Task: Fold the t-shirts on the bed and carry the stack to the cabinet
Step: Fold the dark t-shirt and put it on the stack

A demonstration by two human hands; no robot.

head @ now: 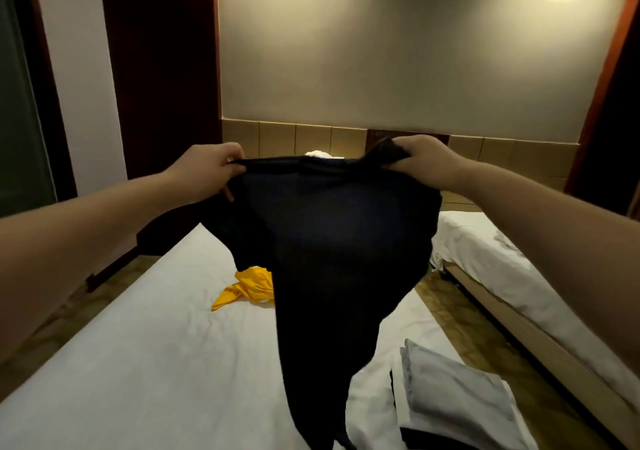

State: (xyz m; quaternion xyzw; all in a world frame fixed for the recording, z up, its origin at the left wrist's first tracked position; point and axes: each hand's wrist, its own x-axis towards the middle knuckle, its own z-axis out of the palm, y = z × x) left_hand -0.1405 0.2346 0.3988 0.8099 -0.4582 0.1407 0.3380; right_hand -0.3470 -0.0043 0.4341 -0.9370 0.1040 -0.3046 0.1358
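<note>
A black t-shirt [332,242] hangs in the air over the bed [138,363], held up by its top edge. My left hand [207,169] grips the shirt's left shoulder, and my right hand [420,159] grips a bunch of fabric at the right shoulder. The shirt's lower end trails down to the sheet near the front. A crumpled yellow t-shirt [247,287] lies on the bed behind it, partly hidden. At the front right rests a folded light grey t-shirt [453,394] on other folded clothes.
A second bed [502,259] with white sheets stands to the right across a narrow tiled gap. A dark wooden panel [162,86] rises at the back left. Something white [317,153] peeks over the shirt's top edge. Tiled floor runs along the left side.
</note>
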